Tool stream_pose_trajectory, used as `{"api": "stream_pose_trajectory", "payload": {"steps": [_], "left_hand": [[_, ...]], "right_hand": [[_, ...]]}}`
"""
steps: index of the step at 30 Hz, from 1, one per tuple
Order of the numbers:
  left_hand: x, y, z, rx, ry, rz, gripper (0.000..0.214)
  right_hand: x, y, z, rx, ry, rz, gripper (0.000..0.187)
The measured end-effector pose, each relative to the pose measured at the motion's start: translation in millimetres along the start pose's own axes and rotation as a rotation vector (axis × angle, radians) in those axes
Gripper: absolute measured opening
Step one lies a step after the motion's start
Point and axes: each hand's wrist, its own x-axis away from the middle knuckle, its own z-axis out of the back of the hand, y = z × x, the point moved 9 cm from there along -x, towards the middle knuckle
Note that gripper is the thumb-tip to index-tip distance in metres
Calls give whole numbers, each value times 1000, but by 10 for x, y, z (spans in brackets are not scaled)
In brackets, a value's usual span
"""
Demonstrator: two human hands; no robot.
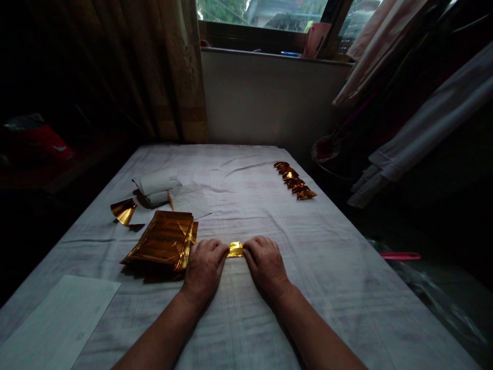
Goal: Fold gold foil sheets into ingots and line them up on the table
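Note:
A narrow strip of gold foil paper [235, 250] lies flat on the cloth-covered table between my two hands. My left hand [207, 266] is closed on its left end, thumb and fingers pressed together. At the opposite end, my right hand [266, 263] grips the foil in the same way. The ends of the strip are hidden beneath my fingers. Just left of my left hand rests a thick stack of gold foil sheets [164, 239], its edges uneven. Toward the far right of the table, several folded gold foil pieces [292, 180] sit in a slanting row.
Crumpled grey paper [157, 186] and a curled gold scrap [124, 210] lie behind the stack. A pale sheet [57, 324] covers the near left corner. Clothes [431, 128] hang beyond the right edge, above a pink handle [400, 256]. A curtain [173, 72] hangs behind.

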Motion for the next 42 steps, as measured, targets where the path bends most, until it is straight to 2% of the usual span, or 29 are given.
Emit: {"api": "stream_pose_trajectory", "payload": {"steps": [4, 7, 9, 13, 19, 22, 25, 28, 30, 35, 42], "left_hand": [[-7, -11, -16, -4, -11, 19, 13], [-7, -17, -41, -8, -25, 21, 12], [-5, -18, -50, -14, -30, 23, 11], [3, -22, -45, -27, -29, 36, 10], [10, -7, -38, -25, -15, 14, 11], [16, 22, -26, -51, 31, -24, 12], [33, 130, -25, -42, 76, -135, 20], [63, 260, -112, 8, 9, -259, 32], [85, 305, -186, 24, -63, -291, 40], [154, 298, -256, -24, -145, -268, 49], [340, 106, -225, -92, -197, -192, 52]], "right_hand": [[24, -126, -31, 43, -17, 103, 30], [81, -273, -149, 74, -126, 232, 50], [116, -317, -226, 80, -210, 264, 58], [145, -286, -257, 80, -312, 242, 64], [200, -78, -154, 134, -412, 151, 65], [229, -13, -139, 159, -426, 130, 66], [245, 0, -160, 150, -408, 143, 68], [246, 4, -165, 148, -363, 160, 69], [245, 2, -158, 148, -344, 167, 68], [246, -5, -148, 121, -362, 162, 71], [242, -4, -121, 105, -350, 150, 70]]}}
